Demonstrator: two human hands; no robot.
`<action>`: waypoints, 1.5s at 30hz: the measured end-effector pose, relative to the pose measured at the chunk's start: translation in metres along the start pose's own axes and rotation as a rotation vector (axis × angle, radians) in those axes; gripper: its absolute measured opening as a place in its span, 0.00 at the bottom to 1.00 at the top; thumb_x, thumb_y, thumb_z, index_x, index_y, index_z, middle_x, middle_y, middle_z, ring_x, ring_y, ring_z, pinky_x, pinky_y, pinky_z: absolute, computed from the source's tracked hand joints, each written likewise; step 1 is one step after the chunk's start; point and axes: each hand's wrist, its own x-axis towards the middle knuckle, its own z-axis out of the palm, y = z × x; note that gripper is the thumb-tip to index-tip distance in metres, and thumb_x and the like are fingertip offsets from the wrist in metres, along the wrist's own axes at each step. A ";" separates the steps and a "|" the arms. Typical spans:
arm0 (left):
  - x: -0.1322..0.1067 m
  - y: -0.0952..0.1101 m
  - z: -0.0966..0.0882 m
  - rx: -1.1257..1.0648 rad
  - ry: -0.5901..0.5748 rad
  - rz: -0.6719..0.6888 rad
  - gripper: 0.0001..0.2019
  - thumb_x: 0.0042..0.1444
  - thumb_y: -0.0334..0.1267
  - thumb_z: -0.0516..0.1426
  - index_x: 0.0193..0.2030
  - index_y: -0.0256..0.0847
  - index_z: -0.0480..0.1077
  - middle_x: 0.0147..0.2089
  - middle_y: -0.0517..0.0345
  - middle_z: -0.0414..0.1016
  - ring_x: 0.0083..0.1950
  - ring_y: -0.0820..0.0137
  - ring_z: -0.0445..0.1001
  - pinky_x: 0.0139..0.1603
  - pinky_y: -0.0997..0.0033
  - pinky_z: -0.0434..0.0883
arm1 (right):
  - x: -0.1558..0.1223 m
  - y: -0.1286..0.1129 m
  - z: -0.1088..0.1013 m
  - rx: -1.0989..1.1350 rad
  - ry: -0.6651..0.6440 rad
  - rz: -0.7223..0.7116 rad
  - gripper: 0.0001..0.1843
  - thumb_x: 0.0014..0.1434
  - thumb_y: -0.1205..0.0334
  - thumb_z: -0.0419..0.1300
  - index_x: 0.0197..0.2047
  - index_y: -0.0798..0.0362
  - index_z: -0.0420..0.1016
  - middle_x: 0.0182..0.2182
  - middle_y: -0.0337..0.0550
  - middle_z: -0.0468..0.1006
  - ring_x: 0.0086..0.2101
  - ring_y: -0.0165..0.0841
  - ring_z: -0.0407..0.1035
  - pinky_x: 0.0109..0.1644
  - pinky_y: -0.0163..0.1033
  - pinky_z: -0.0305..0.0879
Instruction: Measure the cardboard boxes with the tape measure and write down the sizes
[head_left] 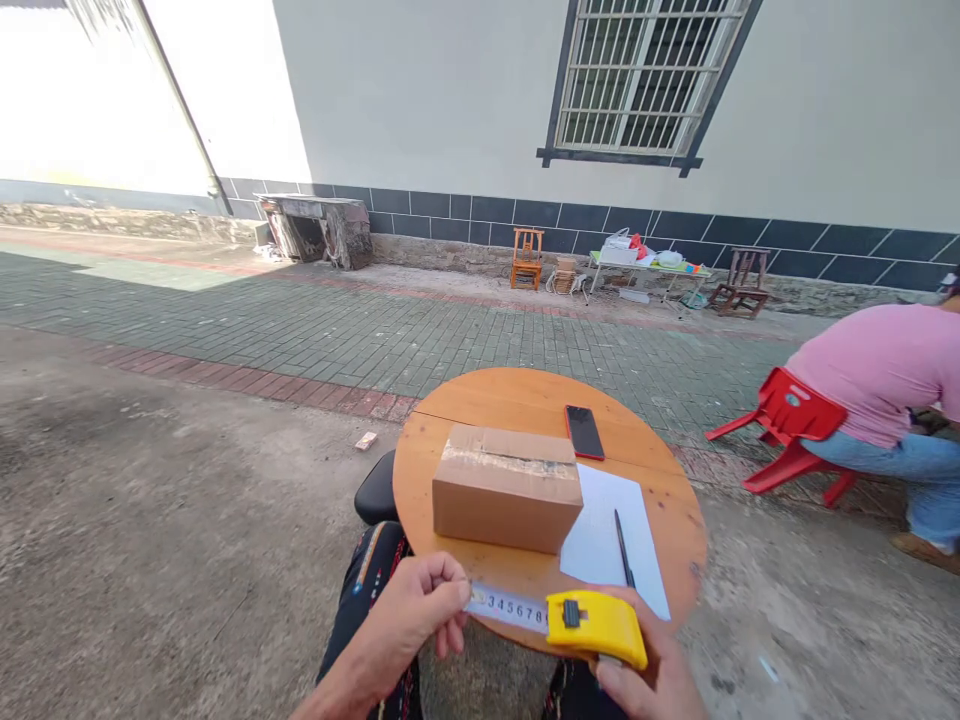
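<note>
My right hand grips a yellow tape measure over the near edge of the round wooden table. A short length of its blade is drawn out to the left, with printed numbers showing. Between thumb and fingers, my left hand pinches the blade's free end. Just beyond the blade lies a taped brown cardboard box, apart from both hands. Right of the box is a sheet of white paper with a black pen on it.
A phone lies behind the box. At right, a person in a pink shirt sits on a red plastic chair. Along the wall stand a wooden chair, a laden folding table and a dark chair.
</note>
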 end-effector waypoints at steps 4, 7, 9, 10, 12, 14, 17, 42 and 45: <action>0.026 0.066 -0.040 0.169 0.164 0.184 0.18 0.46 0.53 0.60 0.23 0.39 0.66 0.19 0.61 0.68 0.19 0.76 0.66 0.21 0.77 0.61 | 0.046 -0.041 -0.005 -0.009 0.128 -0.139 0.28 0.41 0.46 0.74 0.45 0.49 0.76 0.37 0.43 0.79 0.37 0.38 0.71 0.38 0.37 0.69; 0.059 0.097 -0.065 0.227 0.218 0.205 0.17 0.47 0.51 0.59 0.22 0.39 0.66 0.20 0.61 0.68 0.20 0.77 0.65 0.20 0.77 0.60 | 0.088 -0.065 -0.003 -0.017 0.181 -0.213 0.26 0.42 0.46 0.73 0.41 0.51 0.75 0.33 0.40 0.76 0.30 0.32 0.66 0.30 0.35 0.64; 0.080 0.109 -0.074 0.268 0.231 0.183 0.16 0.49 0.49 0.60 0.22 0.38 0.66 0.21 0.62 0.67 0.20 0.78 0.65 0.19 0.77 0.58 | 0.111 -0.075 0.001 -0.050 0.213 -0.242 0.25 0.44 0.47 0.71 0.41 0.51 0.74 0.32 0.38 0.75 0.28 0.30 0.63 0.29 0.34 0.62; 0.090 0.113 -0.076 0.291 0.235 0.166 0.16 0.50 0.48 0.60 0.23 0.38 0.66 0.21 0.63 0.67 0.20 0.78 0.65 0.19 0.77 0.58 | 0.121 -0.079 0.003 -0.070 0.225 -0.251 0.24 0.44 0.47 0.71 0.41 0.51 0.73 0.31 0.37 0.75 0.28 0.29 0.62 0.29 0.34 0.61; 0.106 0.117 -0.077 0.339 0.237 0.120 0.15 0.55 0.46 0.60 0.25 0.37 0.67 0.22 0.64 0.67 0.20 0.78 0.65 0.19 0.77 0.58 | 0.136 -0.083 0.006 -0.102 0.244 -0.261 0.25 0.44 0.46 0.70 0.41 0.51 0.73 0.31 0.36 0.74 0.28 0.29 0.62 0.29 0.34 0.60; 0.117 0.118 -0.075 0.389 0.234 0.070 0.14 0.61 0.46 0.59 0.31 0.36 0.69 0.25 0.64 0.68 0.22 0.78 0.65 0.21 0.77 0.63 | 0.145 -0.084 0.006 -0.122 0.254 -0.259 0.25 0.44 0.45 0.69 0.41 0.51 0.73 0.31 0.36 0.74 0.27 0.29 0.62 0.29 0.35 0.60; 0.123 0.114 -0.074 0.456 0.230 0.020 0.13 0.65 0.46 0.57 0.42 0.36 0.71 0.34 0.61 0.73 0.29 0.76 0.71 0.29 0.74 0.71 | 0.153 -0.079 0.000 -0.144 0.265 -0.247 0.25 0.46 0.45 0.68 0.42 0.52 0.73 0.32 0.37 0.74 0.27 0.29 0.62 0.30 0.36 0.60; 0.138 0.107 -0.065 0.667 0.216 0.105 0.11 0.45 0.45 0.56 0.22 0.41 0.61 0.21 0.63 0.65 0.20 0.75 0.62 0.18 0.76 0.55 | 0.171 -0.054 -0.041 -0.112 0.285 -0.256 0.22 0.51 0.46 0.64 0.43 0.54 0.73 0.32 0.39 0.73 0.28 0.30 0.63 0.32 0.37 0.62; 0.140 0.109 -0.066 0.666 0.192 0.098 0.13 0.46 0.47 0.56 0.22 0.41 0.62 0.21 0.62 0.66 0.21 0.74 0.64 0.18 0.76 0.57 | 0.168 -0.052 -0.040 -0.105 0.295 -0.249 0.23 0.51 0.46 0.64 0.44 0.53 0.72 0.33 0.39 0.74 0.30 0.31 0.64 0.33 0.37 0.63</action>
